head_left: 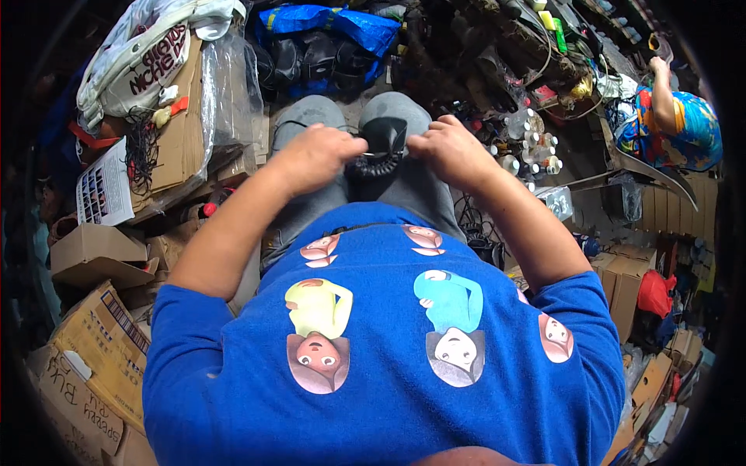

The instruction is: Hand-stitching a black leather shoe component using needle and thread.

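A black shoe [385, 138] is held between my knees, with a dark ribbed band along its near edge. My left hand [322, 151] is closed at the shoe's left side. A thin dark thread [292, 122] shows beside its knuckles and over the grey trouser leg. On the other side my right hand [447, 151] is closed in a pinch close to the shoe's right edge. What sits between its fingertips is too small to make out.
Cardboard with plastic and a white cloth bag [148, 58] lies at left. Beyond my knees is a blue bag [330, 27] with black shoes. Several bottles [536, 144] stand at right. Another person [676, 128] sits at far right. Boxes [101, 252] flank me.
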A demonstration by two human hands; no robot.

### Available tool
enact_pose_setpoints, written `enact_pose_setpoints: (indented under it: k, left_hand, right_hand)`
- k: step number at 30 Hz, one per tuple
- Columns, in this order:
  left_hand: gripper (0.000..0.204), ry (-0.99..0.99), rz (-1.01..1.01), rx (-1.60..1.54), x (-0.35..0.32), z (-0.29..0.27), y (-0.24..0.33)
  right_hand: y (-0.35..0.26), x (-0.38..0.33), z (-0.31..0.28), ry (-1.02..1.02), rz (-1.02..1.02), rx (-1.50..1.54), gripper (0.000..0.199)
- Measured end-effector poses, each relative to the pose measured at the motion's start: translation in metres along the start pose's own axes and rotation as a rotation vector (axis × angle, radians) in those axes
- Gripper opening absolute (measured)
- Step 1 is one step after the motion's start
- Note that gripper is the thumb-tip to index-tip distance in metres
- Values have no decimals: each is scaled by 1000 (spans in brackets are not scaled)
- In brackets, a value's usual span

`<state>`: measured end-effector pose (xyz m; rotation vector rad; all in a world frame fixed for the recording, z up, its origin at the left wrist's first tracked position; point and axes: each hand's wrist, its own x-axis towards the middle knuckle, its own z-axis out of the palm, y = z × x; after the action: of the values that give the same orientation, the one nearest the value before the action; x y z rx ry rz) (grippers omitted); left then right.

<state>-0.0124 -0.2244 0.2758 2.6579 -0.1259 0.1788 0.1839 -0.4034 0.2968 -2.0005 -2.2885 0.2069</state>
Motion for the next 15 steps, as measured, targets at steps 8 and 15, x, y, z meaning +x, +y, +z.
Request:
enact_pose_setpoints:
  k: [8,15]
  left_hand:
    - [9,398,-599,-599,-86,-69,-27]
    - [15,32,-94,-1565,7,-71,72]
  right_hand:
    - [52,-48,-15,347,676,1239,23]
    - [-40,32,-35,189,35,1840,23]
